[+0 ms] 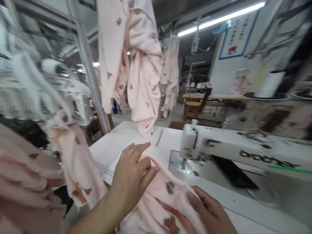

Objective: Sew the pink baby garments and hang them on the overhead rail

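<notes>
A pale pink fabric piece with brown spots [168, 195] lies bunched on the white sewing table [117, 143], just short of the needle plate [181, 165]. My left hand [133, 172] rests on the fabric's far edge with its fingers curled, pinching the cloth. Under the near side of the fabric, my right hand [212, 211] grips it, partly covered by the folds. The white sewing machine [219, 146] stands right of the hands, its needle just beyond the fabric's front edge.
More pink spotted garments hang over the table's far end [136, 65] and pile at the left [26, 182]. A black tablet [234, 175] lies on the machine bed. A metal post [91, 78] stands at the left, with stools and tables behind.
</notes>
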`<act>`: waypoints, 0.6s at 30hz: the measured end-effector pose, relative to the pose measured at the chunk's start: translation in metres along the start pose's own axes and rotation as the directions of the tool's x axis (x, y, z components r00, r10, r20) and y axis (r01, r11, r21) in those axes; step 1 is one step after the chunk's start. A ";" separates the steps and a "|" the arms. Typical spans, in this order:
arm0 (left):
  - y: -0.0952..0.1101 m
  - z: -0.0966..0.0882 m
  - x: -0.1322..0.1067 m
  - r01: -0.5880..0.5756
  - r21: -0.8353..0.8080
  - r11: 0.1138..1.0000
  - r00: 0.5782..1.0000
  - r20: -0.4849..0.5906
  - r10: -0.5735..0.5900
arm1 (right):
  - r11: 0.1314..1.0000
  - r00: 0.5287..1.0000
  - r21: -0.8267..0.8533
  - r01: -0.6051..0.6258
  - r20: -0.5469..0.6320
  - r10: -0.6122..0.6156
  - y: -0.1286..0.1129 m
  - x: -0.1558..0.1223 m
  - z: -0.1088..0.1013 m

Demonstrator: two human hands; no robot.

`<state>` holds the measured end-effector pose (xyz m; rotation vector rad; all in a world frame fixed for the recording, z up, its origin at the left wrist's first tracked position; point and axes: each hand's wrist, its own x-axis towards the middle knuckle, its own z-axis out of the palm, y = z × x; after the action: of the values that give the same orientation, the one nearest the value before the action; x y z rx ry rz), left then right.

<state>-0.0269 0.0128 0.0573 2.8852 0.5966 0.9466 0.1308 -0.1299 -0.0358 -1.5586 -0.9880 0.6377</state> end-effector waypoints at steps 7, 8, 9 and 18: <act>0.017 0.097 -0.023 0.149 -0.158 0.976 0.804 0.593 -0.026 | 0.996 0.999 -0.080 -0.048 -0.027 0.046 0.031 -0.007 0.022; 0.014 0.104 -0.036 0.177 -0.145 0.973 0.767 0.640 -0.044 | 0.991 0.996 -0.101 -0.084 0.008 0.086 0.038 -0.011 0.025; 0.011 0.106 -0.047 0.190 -0.156 0.969 0.740 0.672 -0.037 | 0.988 0.990 -0.097 -0.119 0.064 0.125 0.043 -0.015 0.028; 0.015 0.073 -0.017 -0.038 -0.262 0.964 0.931 0.342 0.130 | 0.998 0.990 -0.032 0.050 -0.132 -0.054 -0.001 -0.013 0.012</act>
<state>0.0086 -0.0022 -0.0091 2.7638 0.2987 0.4415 0.1145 -0.1346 -0.0387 -1.5741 -0.9376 0.4786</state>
